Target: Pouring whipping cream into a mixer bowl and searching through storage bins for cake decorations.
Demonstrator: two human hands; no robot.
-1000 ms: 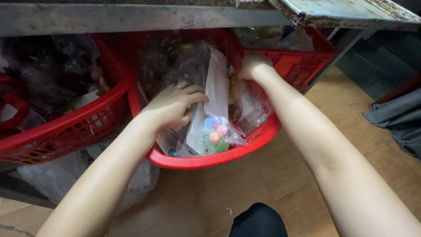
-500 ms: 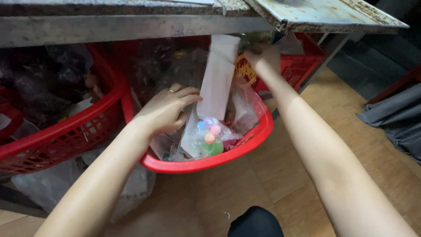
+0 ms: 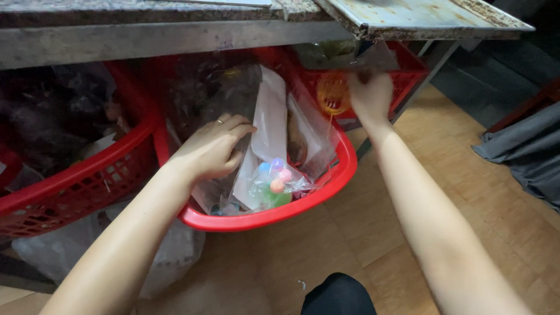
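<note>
Reaching forward, the left hand [image 3: 210,153] is laid palm-down, fingers loosely curled, on clear bags [image 3: 265,175] in the red basket [image 3: 326,186]; the right hand [image 3: 370,96] is raised beneath the counter [image 3: 175,35], its grip pinching an orange mesh piece [image 3: 333,93].

There is a single view, taken from a camera on the person's head. It looks steeply down and forward along both bare forearms, which enter from the bottom edge and run up into the frame. It sits close: the left hand [image 3: 211,150] and right hand [image 3: 370,97] fill the middle. The worktop [image 3: 175,26] edge crosses the top of the frame, seen from just below. Red baskets [image 3: 274,214] under it and wooden floor [image 3: 373,233] fill the rest.
</note>
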